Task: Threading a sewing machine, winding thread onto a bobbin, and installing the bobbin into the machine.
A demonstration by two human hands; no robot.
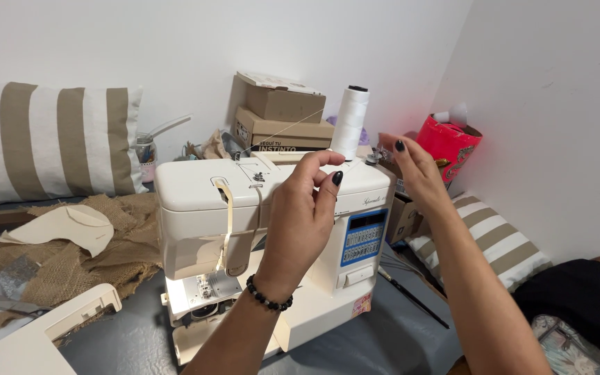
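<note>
Here, the left hand [303, 208] is raised in front of a cream plastic sewing machine [272, 236], its thumb and forefinger pinched narrowly together on a thin white thread [287, 127] just above the machine's top. A black beaded bracelet [267, 296] circles that wrist. The right hand [414, 167] reaches further back, to the right end of the machine's top, fingers loosely curled near a small metal bobbin [372, 159] — whether they actually grip the thread there cannot be told. Between the two hands stands a tall white cone of thread [351, 121], upright behind the machine; the thread runs from the top left of the machine up and back toward the stacked brown cardboard boxes [282, 114].

The machine sits on a dark grey surface [383, 333], its needle area lit — a blue panel [362, 237] shows on its front. To the left lie tan burlap fabric [98, 243] and a beige cut-out piece [71, 228], with a beige-and-white striped cushion [43, 135] against the wall. A red open container [449, 142] stands to the right, near a second striped cushion [498, 243].
</note>
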